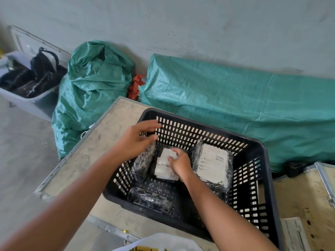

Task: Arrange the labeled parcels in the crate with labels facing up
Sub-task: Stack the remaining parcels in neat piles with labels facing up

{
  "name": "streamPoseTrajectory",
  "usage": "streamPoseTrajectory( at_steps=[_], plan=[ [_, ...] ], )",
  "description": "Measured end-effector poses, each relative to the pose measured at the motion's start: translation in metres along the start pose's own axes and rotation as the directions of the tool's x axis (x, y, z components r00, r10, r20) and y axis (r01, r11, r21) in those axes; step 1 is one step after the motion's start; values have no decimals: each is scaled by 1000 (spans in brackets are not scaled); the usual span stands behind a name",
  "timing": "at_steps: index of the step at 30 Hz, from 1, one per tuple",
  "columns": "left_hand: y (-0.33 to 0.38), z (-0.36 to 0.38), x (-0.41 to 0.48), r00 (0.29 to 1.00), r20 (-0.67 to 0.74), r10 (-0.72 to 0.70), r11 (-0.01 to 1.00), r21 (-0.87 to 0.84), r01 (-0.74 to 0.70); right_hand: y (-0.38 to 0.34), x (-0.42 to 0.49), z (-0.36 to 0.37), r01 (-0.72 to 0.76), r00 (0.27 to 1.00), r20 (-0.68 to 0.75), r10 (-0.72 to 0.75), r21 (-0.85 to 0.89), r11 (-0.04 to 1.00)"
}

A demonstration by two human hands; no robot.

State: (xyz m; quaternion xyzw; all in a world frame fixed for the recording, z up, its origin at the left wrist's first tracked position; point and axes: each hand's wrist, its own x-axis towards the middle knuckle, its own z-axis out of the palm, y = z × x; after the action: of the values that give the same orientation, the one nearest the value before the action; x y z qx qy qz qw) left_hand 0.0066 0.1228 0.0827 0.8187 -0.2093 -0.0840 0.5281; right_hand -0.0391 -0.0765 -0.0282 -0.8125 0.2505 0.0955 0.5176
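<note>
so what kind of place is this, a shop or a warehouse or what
Most likely a parcel sorting or storage area, not a shop. Wrapped, labelled parcels sit in a black plastic crate on a rough wooden table, with green woven sacks piled against a bare concrete wall.

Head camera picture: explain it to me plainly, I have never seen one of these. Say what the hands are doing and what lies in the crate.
The camera sits on a person's head, looking down at their bare hands. A black slotted crate rests on a wooden surface. Inside it lie four plastic-wrapped parcels. The right parcel shows its white label. The right hand presses on the middle parcel, label also up. The left hand, fingers spread, is over the left parcel, which shows no label. The front parcel shows none either.
</note>
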Motion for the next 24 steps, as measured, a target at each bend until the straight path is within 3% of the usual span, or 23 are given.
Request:
streamPoseTrajectory(
  at_steps=[2,5,8,12,17,24],
  plan=[
    [-5,-17,-14,987,-147,67,998,14,-66,-7,-3,6,70,997,27,-72,61,996],
    [-22,-28,-31,973,-229,0,994,110,26,-19,-9,25,131,984,113,-139,73,989],
    [-36,-27,-45,979,-153,-137,969,183,165,-28,-16,45,205,949,240,-205,27,978],
    [-52,-27,-52,986,-42,-163,964,206,168,-29,-20,60,297,880,390,-270,-8,955],
    [-56,-25,-58,980,-49,-190,981,20,192,-19,-26,60,257,920,304,-249,14,966],
    [-58,-25,-59,975,-57,-217,976,-3,217,-17,-29,58,189,962,180,-206,109,976]
  ],
)
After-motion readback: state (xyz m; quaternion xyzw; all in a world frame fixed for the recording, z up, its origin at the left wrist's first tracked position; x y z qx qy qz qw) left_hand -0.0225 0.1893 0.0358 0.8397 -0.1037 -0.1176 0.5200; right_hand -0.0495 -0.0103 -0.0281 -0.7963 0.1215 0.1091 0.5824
